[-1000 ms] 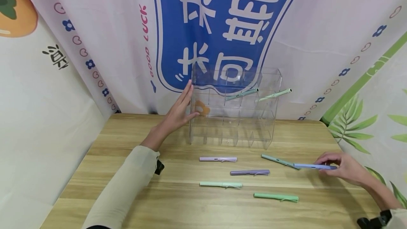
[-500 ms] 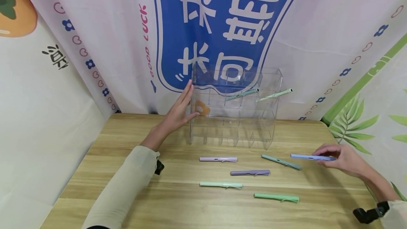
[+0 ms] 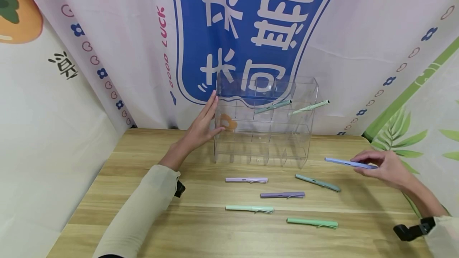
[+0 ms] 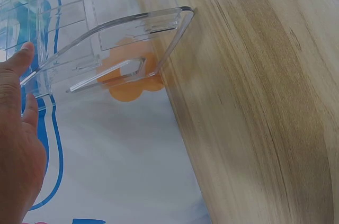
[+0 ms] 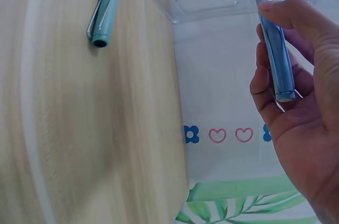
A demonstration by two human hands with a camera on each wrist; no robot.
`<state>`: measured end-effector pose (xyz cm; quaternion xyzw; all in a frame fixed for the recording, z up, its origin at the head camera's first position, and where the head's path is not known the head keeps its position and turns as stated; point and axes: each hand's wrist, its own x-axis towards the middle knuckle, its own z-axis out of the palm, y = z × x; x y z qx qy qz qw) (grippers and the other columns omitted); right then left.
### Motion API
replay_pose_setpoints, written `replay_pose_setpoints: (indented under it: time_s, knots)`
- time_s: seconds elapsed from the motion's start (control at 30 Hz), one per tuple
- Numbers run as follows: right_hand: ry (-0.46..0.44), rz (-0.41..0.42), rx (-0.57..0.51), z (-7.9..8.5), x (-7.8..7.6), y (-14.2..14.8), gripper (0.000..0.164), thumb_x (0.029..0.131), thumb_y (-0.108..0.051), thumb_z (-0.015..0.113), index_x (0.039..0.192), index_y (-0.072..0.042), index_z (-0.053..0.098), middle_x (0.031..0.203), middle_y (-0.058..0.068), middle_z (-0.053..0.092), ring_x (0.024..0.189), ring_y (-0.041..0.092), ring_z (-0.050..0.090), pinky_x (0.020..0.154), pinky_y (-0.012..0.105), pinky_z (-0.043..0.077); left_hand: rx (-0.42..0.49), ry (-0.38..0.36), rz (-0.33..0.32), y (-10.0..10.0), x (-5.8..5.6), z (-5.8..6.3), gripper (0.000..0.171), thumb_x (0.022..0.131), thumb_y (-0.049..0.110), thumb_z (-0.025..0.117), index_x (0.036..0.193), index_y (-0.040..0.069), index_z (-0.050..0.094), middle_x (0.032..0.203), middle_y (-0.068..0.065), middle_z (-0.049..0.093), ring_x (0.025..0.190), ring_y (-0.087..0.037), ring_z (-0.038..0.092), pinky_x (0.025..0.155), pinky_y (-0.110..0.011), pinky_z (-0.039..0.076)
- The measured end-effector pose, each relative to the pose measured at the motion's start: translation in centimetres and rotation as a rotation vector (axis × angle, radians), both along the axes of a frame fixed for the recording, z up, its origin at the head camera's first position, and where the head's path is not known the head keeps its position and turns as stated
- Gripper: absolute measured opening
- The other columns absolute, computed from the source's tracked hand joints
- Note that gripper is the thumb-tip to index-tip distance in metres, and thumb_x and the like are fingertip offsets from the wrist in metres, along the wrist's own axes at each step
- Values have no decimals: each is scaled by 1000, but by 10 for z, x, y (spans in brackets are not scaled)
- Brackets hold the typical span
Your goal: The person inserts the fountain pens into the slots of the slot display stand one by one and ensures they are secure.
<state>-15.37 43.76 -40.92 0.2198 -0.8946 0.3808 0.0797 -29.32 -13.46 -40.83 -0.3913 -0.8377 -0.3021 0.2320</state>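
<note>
Pinching the blue pen (image 5: 277, 49) between thumb (image 5: 294, 15) and fingers (image 5: 259, 81), the right hand (image 3: 385, 167).

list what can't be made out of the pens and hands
Blue pen: right wrist view, top edge cuts off far end.
Loose teal pen: same view, same edge cuts off far end.
Left hand: left wrist view, left edge cuts part off.
Purple pen: head view, any lettering too small.

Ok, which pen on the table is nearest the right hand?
The teal pen, slanting near the right corner of the clear rack; lilac pen, purple pen, mint pen and bright green pen lie farther from the right hand.
</note>
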Motion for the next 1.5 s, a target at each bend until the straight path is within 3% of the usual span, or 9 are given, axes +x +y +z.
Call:
replay_pose_setpoints:
  time_s: [0.3,0.5,0.87,1.5]
  knots:
    - [-8,-76,-45,15,-6,-8,24,82,11,84,104,3,79,92,-9,76,77,5,70,65,16,59,1,10,-4,1,-1,1,114,83,-1,89,166,-7,12,176,-26,4,163,-34,12,126,-45,34]
    - [20,-83,-84,24,-13,-13,23,83,13,82,104,6,77,93,-11,76,78,4,70,66,14,58,7,17,-5,1,-2,0,114,82,-1,90,166,-8,12,175,-26,4,163,-35,13,125,-45,35]
    - [81,-121,-70,38,-26,-29,23,82,10,85,104,5,79,97,-23,72,70,2,67,56,16,54,2,5,10,1,-2,0,108,82,-2,90,162,-15,18,175,-27,6,163,-34,12,124,-46,37]
    - [155,-225,-161,43,-51,-58,21,81,7,87,100,4,80,86,-24,73,66,-2,64,57,11,51,6,6,6,1,0,0,112,81,-2,90,164,-12,16,176,-26,5,163,-34,13,126,-44,35]
